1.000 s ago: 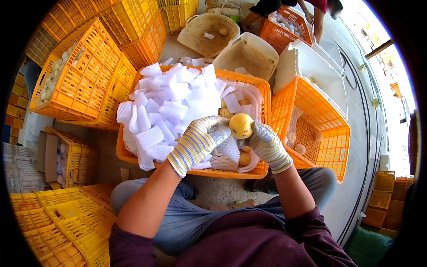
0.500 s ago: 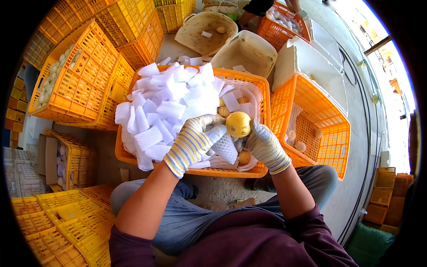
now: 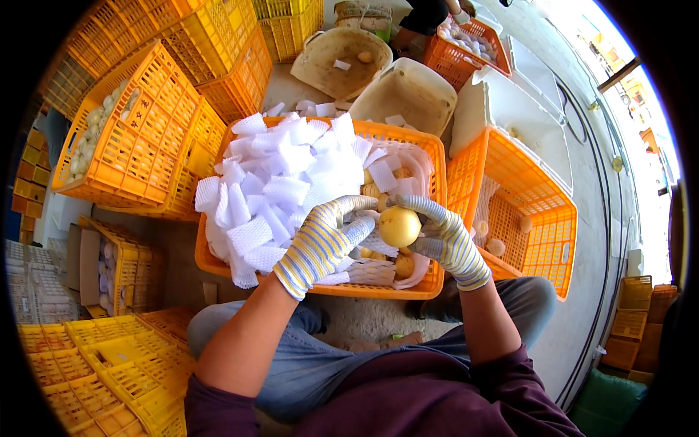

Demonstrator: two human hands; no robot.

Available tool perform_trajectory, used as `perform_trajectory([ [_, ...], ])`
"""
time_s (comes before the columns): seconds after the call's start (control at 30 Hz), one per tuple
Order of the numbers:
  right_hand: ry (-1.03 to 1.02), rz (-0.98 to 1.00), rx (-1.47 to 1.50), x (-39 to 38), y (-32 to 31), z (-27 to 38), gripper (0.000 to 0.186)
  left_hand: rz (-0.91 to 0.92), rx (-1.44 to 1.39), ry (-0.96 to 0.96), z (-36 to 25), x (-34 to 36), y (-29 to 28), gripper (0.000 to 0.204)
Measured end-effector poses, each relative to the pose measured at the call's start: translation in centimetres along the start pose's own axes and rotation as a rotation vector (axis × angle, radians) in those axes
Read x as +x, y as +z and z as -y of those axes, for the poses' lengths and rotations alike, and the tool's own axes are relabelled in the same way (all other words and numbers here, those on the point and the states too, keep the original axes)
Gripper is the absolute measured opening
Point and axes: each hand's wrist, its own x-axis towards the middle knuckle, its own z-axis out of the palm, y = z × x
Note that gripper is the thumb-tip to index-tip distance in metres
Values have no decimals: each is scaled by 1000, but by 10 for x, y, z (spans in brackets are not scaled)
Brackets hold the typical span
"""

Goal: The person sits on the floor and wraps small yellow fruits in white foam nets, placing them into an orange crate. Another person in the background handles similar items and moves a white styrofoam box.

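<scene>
A smooth round yellow fruit point(image 3: 399, 227) is held up over the right part of an orange crate point(image 3: 429, 290). My right hand point(image 3: 455, 244), in a striped knit glove, grips it with fingers over its top and right side. From the other side my left hand point(image 3: 324, 237), gloved alike, has its thumb and fingertips closed in against the fruit's left edge. White foam net sleeves point(image 3: 287, 164) are heaped in the crate to the left of my hands. Below and behind the held fruit lie more yellow fruits point(image 3: 382, 175), partly hidden by foam nets and my hands.
At the right stands another orange crate point(image 3: 539, 204) with a few foam-wrapped pieces. Two dirty pale tubs point(image 3: 408, 98) sit beyond the heap. Yellow crates point(image 3: 138, 138) are stacked at the left. At the far side, another person's gloved hand point(image 3: 461, 17) is over a filled orange-red crate point(image 3: 444, 62).
The fruit has moved slightly right and down and has been turned; its dark marks no longer show. My right fingers have shifted over its top. The whole view has shifted a little.
</scene>
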Motion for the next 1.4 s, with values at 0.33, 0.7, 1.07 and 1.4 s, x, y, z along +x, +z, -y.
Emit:
perform_trajectory([
  [0.33,-287,-14,-635,11,23,18,61,9,74,165,19,6,1,62],
  [0.7,-227,-139,-359,6,28,-1,59,-14,184,387,25,7,2,73],
  [1.07,-63,-27,-221,15,12,-37,59,233,-606,178,4,-2,12,96],
  [1.4,-16,-420,-50,-16,26,19,52,135,-143,135,12,7,13,84],
])
